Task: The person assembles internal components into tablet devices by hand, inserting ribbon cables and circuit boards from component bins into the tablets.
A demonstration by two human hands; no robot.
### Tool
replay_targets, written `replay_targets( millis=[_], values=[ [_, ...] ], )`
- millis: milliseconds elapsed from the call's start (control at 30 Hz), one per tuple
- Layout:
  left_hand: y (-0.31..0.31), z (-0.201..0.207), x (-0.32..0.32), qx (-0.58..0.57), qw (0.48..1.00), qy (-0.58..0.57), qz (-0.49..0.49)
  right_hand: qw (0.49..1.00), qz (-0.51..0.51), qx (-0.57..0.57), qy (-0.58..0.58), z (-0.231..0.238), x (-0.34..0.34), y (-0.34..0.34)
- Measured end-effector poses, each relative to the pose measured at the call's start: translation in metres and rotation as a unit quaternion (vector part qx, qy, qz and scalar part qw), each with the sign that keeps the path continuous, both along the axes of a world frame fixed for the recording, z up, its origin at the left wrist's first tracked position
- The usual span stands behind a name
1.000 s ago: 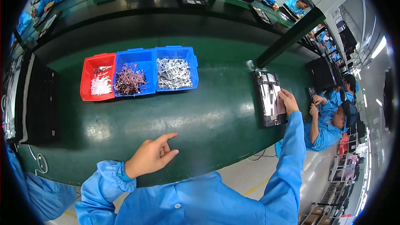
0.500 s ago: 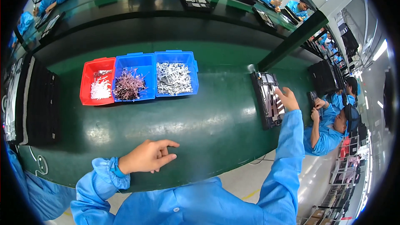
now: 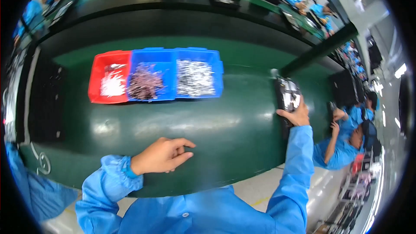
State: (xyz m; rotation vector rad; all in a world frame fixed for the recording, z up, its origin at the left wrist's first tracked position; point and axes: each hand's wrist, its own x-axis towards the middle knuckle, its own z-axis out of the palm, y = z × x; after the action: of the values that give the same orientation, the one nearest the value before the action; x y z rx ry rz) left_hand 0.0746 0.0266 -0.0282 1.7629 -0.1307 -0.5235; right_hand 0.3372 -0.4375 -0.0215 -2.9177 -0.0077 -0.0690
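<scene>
Green matte bench (image 3: pixel 225 134) so far has the right hand (image 3: pixel 297 116) gripping the dark rectangular circuit-board tray (image 3: pixel 287 99) at the far right, still not pulled in, while the left hand (image 3: pixel 162 156), loosely curled, apparently holds nothing, and the plastic parts bins (image 3: pixel 156 78) look untouched.

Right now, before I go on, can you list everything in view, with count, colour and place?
red bin: one, red, left of the row, white parts inside
blue bins: two, blue, beside it, one with dark parts, one with silvery parts
work table: one, dark green, centre
dark device: one, black with pale parts, table's right end
black tray: one, far left
co-workers: several, blue coats, right and top edges
left hand: resting on the table, fingers curled
right hand: on the dark device
</scene>
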Motion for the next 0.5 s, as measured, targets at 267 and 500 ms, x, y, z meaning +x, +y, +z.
replay_targets(
  millis=[267,500],
  values=[
    [0.005,-0.012,0.001,0.040,0.985,-0.155,0.065,0.956,0.154,0.017,-0.249,0.015,-0.046,0.064],
    [0.035,-0.003,0.015,0.175,0.821,-0.396,0.371,0.931,0.161,0.320,-0.070,-0.050,-0.020,0.172]
  ],
)
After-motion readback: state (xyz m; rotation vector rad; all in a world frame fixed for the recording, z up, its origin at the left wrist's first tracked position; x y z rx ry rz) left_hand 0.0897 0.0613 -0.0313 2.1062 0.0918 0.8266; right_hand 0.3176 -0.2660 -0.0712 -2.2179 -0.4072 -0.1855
